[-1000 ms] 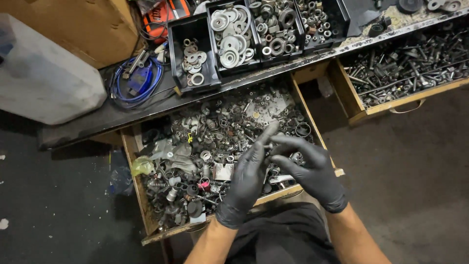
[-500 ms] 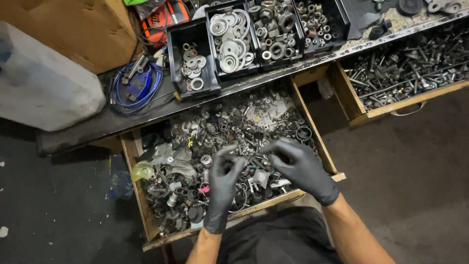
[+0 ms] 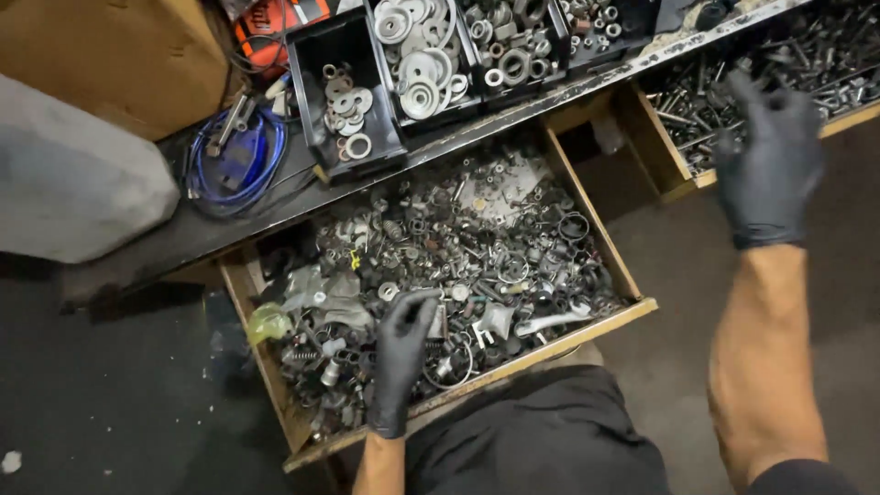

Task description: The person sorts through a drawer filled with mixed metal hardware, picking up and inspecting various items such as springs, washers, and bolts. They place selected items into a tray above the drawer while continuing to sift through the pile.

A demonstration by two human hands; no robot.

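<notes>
My left hand (image 3: 401, 353), in a black glove, rests palm down in the open wooden drawer (image 3: 550, 353), its fingertips curled into the heap of small metal hardware (image 3: 458, 247) beside a washer (image 3: 389, 291) and a wire ring (image 3: 451, 368). Whether it grips a piece is hidden under the fingers. My right hand (image 3: 768, 156), also gloved in black, is raised at the right with fingers spread and nothing visible in it. It hovers by the second open drawer (image 3: 680, 174), which holds bolts and screws (image 3: 788, 64).
Black bins (image 3: 307, 64) of washers and nuts stand on the dark bench top above the drawers. A blue cable coil (image 3: 234, 160), an orange tool (image 3: 275, 37), a cardboard box (image 3: 110, 55) and a pale plastic container (image 3: 73, 192) lie at the left. Dark floor surrounds the drawers.
My right hand has left the middle drawer and swung up and right toward the second drawer, fingers spreading. My left hand has stayed in the middle drawer, shifting slightly.
</notes>
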